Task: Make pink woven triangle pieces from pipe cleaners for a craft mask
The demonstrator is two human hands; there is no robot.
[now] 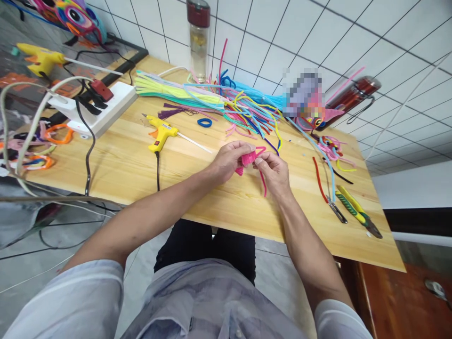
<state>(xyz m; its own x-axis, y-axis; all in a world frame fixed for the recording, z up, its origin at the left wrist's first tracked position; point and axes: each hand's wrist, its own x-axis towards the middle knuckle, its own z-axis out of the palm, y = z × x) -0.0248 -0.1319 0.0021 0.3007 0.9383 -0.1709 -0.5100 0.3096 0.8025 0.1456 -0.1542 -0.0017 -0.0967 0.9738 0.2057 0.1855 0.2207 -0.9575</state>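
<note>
Over the front middle of the wooden table [197,193], both hands hold one bright pink pipe-cleaner piece [248,158]. It is a tightly wound or folded body with a bent loop at its upper right and a loose tail hanging down. My left hand [228,160] pinches the wound body from the left, thumb on top. With thumb and fingertips, my right hand [273,170] grips the pink strand on the right side. The fingers partly cover how the strand joins the body.
Bundled pipe cleaners [180,92] spread along the back. A yellow glue gun [164,134] lies left, near a white power strip [106,110]. Yellow-green pliers [356,209] and a small metal cutter [337,211] rest right. A glass bottle [198,44] stands behind.
</note>
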